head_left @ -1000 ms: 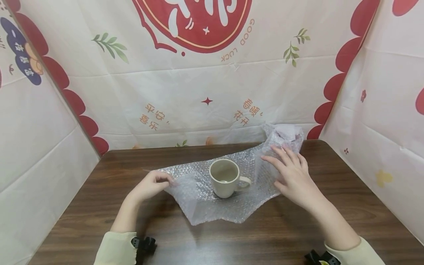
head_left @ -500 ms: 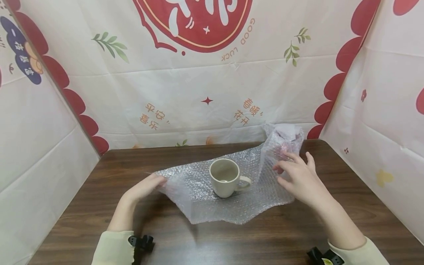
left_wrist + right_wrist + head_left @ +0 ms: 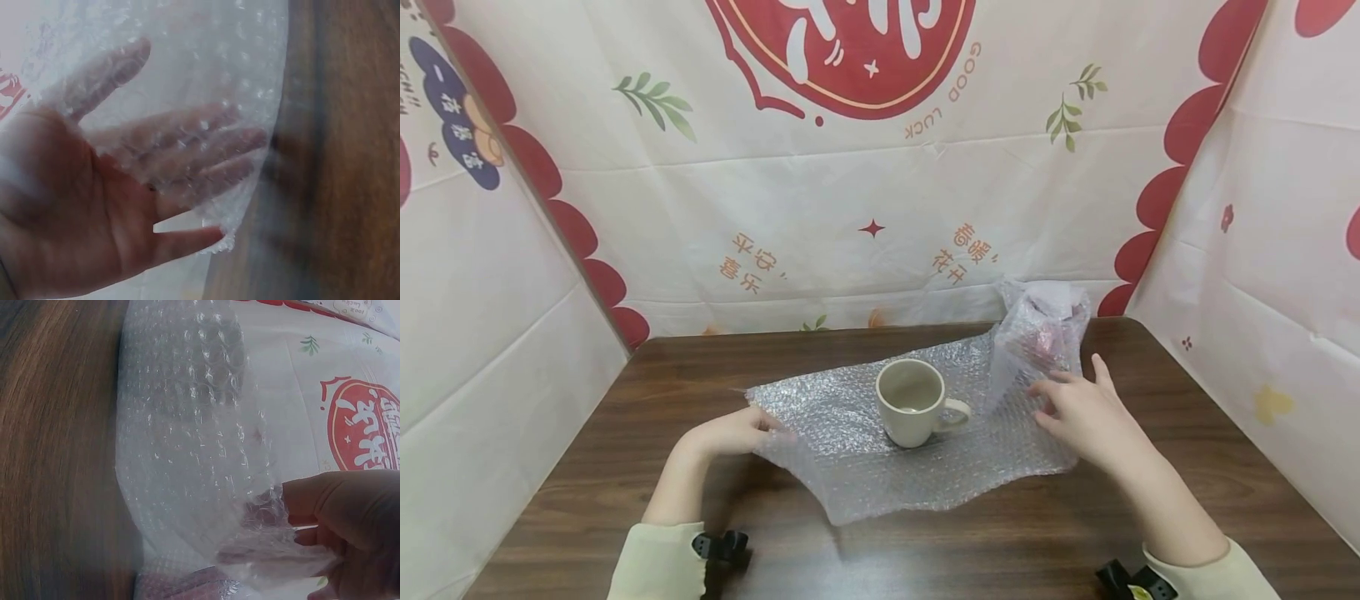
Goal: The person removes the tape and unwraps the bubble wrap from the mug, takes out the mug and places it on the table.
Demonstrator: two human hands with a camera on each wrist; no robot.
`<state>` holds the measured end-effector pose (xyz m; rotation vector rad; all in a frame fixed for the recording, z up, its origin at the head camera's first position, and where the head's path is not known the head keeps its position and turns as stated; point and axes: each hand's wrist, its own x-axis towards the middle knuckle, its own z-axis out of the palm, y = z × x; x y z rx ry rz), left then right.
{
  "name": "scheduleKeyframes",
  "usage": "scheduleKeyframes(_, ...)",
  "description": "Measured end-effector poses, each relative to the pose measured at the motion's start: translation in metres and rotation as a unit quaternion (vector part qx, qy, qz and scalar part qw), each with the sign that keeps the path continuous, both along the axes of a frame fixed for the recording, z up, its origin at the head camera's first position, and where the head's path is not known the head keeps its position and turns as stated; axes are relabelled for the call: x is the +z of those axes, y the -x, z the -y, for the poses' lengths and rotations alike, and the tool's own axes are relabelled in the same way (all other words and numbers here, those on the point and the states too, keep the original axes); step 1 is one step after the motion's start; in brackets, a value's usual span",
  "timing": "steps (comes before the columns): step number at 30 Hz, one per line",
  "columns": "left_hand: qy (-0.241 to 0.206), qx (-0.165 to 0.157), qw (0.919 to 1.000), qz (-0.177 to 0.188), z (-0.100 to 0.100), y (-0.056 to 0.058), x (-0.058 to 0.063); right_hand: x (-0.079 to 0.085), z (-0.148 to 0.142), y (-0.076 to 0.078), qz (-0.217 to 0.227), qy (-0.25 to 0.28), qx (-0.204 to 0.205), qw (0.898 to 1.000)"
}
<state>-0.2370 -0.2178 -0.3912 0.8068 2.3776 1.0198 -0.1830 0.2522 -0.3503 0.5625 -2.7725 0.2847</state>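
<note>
A cream mug [image 3: 910,404] stands upright on a sheet of bubble wrap [image 3: 880,483], its handle towards the right. My left hand [image 3: 730,435] is at the sheet's left edge. In the left wrist view its fingers [image 3: 187,140] are fairly straight and show through the clear plastic, the thumb spread apart from them. At the right edge, my right hand [image 3: 1090,421] pinches the wrap between thumb and bent fingers; the right wrist view shows the film [image 3: 181,437] gathered at those fingertips. Neither hand touches the mug.
At the back right of the dark wooden table [image 3: 925,567] stands a bundle [image 3: 1043,321] in bubble wrap, with something white and pink inside. It is close behind the sheet's right end. Printed cloth [image 3: 820,200] walls the table at the back and both sides.
My right hand has come down and towards me, and the sheet's right front edge has spread outward with it. The left corner is opened out flatter. The mug stays where it was.
</note>
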Motion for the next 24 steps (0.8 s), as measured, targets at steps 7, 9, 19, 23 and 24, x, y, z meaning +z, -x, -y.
scheduleKeyframes(7, 0.055, -0.022, 0.9980, 0.024, -0.006, -0.009, 0.010, -0.006, 0.000, 0.000, 0.074, -0.005, -0.030, 0.997)
scheduleKeyframes(9, 0.078, -0.017, 0.9965, 0.025, -0.008, -0.010, 0.012, -0.009, 0.001, 0.001, 0.084, -0.009, -0.030, 0.996)
scheduleKeyframes(19, 0.122, 0.020, 0.9909, 0.053, -0.014, -0.011, 0.005, -0.021, 0.003, 0.001, 0.151, -0.010, -0.017, 0.988)
scheduleKeyframes(23, 0.131, 0.017, 0.9901, 0.047, -0.014, -0.010, 0.000, -0.026, 0.003, 0.002, 0.184, -0.002, -0.012, 0.983)
scheduleKeyframes(24, 0.133, 0.018, 0.9899, 0.046, -0.015, -0.010, -0.001, -0.027, 0.003, 0.002, 0.192, -0.001, -0.011, 0.981)
